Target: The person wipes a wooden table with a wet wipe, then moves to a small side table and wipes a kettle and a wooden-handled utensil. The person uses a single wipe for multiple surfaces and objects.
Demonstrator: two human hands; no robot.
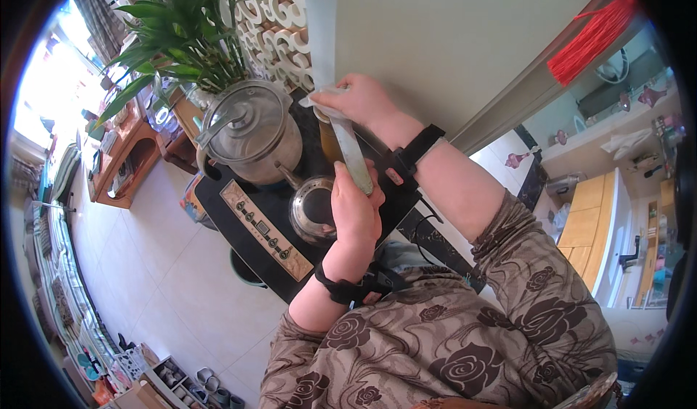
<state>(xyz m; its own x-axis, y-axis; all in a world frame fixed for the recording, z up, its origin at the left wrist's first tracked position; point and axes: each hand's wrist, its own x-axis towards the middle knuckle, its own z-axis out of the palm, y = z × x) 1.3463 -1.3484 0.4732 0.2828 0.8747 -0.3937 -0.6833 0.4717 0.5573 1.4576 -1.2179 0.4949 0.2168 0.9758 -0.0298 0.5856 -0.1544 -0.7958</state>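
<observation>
A long, narrow clear plastic bag [353,150] with pale greenish contents at its lower end stretches between my hands. My left hand [356,199] is closed round its lower end, above a small metal kettle [307,210]. My right hand [362,100] pinches the crumpled upper end near the wall. Behind the bag stands a jar [328,139] with yellowish-brown contents, partly hidden. To the left, a large pot with a clear lid [248,128] stands on the black tea-stove table [218,191], which has a control panel [266,229] along its front.
Leafy green plant stems [190,44] rise behind the pot, beside a white carved screen [283,33]. A pale wall [425,39] borders the table's far side. A red tassel [593,41] hangs at the upper right. A wooden cabinet [122,164] stands at the left, shoes [212,387] below.
</observation>
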